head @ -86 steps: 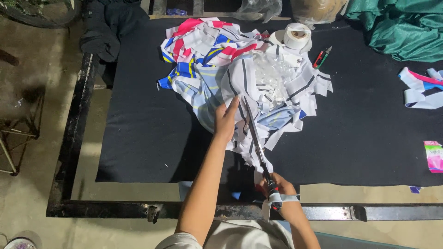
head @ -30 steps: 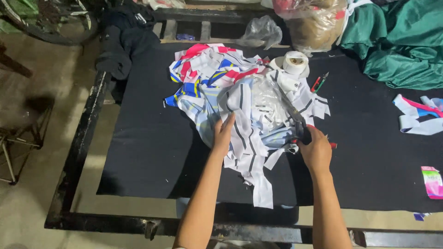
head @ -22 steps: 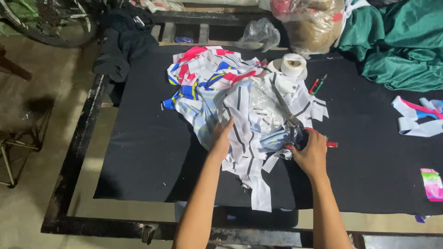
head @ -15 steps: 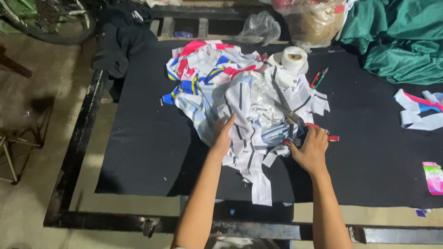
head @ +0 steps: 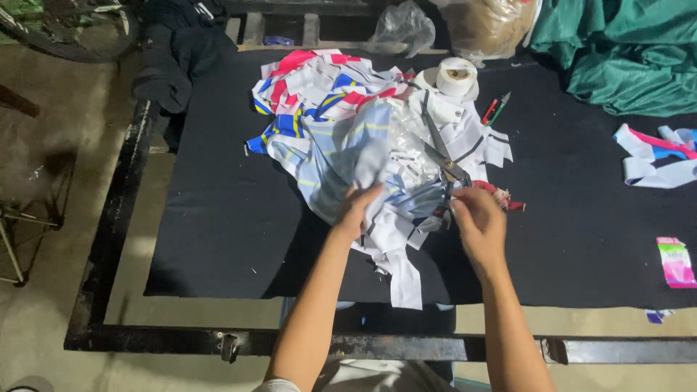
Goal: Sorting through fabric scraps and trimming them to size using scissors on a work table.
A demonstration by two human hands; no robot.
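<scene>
The left hand [head: 357,210] pinches a fold of pale striped cloth at the near edge of the heap of fabric scraps [head: 348,123], its fingers curled shut on the cloth and partly buried in it. The right hand [head: 475,221] is closed around the handles of the scissors [head: 439,149]; the handles are hidden under the fingers, and only the long blades show, lying across the heap and pointing away. The heap sits in the middle of the black-covered bench [head: 218,218]. Behind it stand a roll of white tape [head: 456,75] and a red pen [head: 496,109]. Whether the blades are parted is too small to tell.
</scene>
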